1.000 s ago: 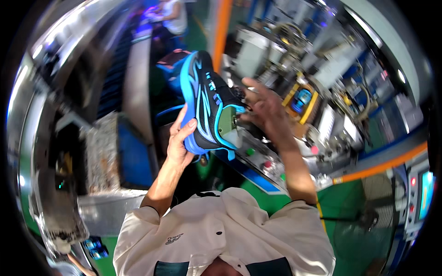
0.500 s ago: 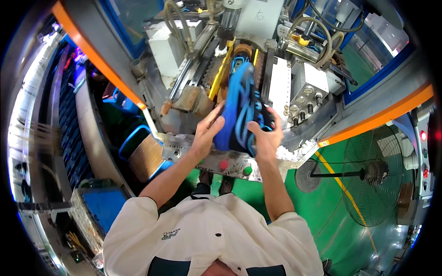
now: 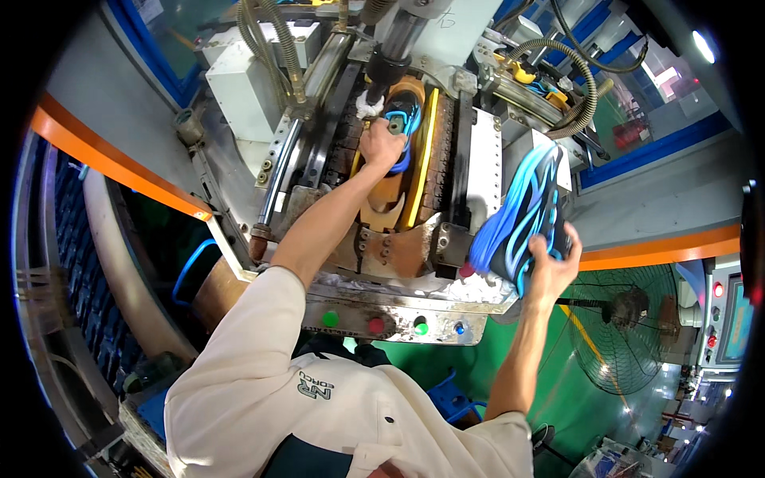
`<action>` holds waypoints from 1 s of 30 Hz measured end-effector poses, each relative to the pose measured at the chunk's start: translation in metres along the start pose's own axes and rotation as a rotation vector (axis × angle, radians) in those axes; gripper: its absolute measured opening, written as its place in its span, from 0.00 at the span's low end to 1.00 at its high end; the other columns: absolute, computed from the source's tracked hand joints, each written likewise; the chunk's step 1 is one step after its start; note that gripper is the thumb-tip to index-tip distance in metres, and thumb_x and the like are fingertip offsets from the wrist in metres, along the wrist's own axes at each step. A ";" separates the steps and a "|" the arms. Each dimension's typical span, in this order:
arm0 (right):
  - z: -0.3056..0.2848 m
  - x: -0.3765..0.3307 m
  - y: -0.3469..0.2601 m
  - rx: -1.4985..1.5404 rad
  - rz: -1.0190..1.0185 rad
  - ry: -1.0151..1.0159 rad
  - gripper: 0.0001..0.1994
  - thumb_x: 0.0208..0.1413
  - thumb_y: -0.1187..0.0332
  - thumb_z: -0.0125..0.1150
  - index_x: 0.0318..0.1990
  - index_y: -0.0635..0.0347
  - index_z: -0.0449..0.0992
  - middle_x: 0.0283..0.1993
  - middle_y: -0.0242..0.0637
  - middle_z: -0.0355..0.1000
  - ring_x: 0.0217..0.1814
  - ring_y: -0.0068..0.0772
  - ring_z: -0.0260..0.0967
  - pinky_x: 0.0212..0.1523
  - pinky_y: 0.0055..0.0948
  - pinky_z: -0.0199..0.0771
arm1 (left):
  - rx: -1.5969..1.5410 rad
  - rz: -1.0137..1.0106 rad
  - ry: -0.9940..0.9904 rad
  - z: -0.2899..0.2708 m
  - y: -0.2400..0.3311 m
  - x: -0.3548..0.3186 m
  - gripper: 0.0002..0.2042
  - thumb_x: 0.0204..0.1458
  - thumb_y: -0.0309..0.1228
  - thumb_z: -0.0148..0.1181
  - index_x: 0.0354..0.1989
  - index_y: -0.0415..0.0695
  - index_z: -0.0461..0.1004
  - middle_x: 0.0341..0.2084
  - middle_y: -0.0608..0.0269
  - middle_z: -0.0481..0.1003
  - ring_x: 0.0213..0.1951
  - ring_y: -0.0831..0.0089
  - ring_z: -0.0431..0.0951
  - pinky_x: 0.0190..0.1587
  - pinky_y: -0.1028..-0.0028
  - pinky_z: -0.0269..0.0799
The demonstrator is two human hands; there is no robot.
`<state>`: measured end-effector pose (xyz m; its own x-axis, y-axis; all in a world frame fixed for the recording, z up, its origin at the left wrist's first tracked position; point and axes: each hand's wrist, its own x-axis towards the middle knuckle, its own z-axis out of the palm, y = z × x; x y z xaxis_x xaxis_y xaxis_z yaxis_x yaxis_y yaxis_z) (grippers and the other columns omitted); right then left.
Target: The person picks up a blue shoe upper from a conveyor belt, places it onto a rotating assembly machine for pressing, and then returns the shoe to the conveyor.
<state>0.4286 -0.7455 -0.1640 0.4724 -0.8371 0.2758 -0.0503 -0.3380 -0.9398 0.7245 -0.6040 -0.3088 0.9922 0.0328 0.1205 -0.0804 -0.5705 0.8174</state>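
Head view: left hand [image 3: 381,143] closed on shoe [image 3: 402,119] seated in press [image 3: 398,231], right hand [image 3: 550,267] gripping second blue shoe [image 3: 518,219]; judged swap step, next needs clean lift-out.

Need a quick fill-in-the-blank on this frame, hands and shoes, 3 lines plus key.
1. The right hand holds a blue and black ____ clear of the machine.
2. The left hand rests on a second shoe seated ____ the machine.
3. The floor under the standing fan is ____ in colour.

Missing words: shoe; inside; green
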 end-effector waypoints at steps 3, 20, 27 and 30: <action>0.055 0.068 -0.001 -0.102 -0.045 -0.123 0.28 0.38 0.72 0.73 0.51 0.65 0.69 0.33 0.37 0.75 0.31 0.24 0.71 0.36 0.22 0.72 | -0.637 -0.284 -0.239 -0.056 -0.020 -0.012 0.10 0.38 0.32 0.68 0.22 0.37 0.76 0.21 0.59 0.76 0.22 0.69 0.74 0.25 0.69 0.69; 0.345 0.064 0.066 -0.949 -0.209 -0.437 0.32 0.37 0.60 0.76 0.45 0.66 0.63 0.40 0.54 0.75 0.43 0.51 0.76 0.43 0.41 0.78 | -0.764 -0.341 0.404 -0.423 -0.094 -0.313 0.14 0.50 0.28 0.60 0.43 0.35 0.73 0.33 0.64 0.76 0.32 0.80 0.75 0.38 0.79 0.73; 0.240 -0.076 0.027 -0.156 -0.674 -0.466 0.29 0.43 0.75 0.65 0.56 0.69 0.64 0.55 0.54 0.66 0.57 0.54 0.65 0.58 0.43 0.65 | -0.873 -0.549 0.768 -0.408 -0.094 -0.391 0.12 0.48 0.29 0.63 0.41 0.39 0.75 0.31 0.65 0.76 0.32 0.76 0.78 0.33 0.76 0.77; 0.178 -0.194 0.027 0.161 -0.763 -0.778 0.21 0.40 0.78 0.63 0.47 0.59 0.73 0.49 0.45 0.72 0.50 0.49 0.71 0.49 0.39 0.74 | -0.842 -0.593 0.794 -0.400 -0.094 -0.397 0.11 0.48 0.30 0.63 0.39 0.41 0.75 0.31 0.66 0.77 0.31 0.75 0.79 0.32 0.76 0.78</action>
<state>0.4923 -0.5156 -0.2785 0.7584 0.0868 0.6460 0.5795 -0.5436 -0.6072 0.2996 -0.2356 -0.2080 0.5929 0.7403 -0.3171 0.0259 0.3759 0.9263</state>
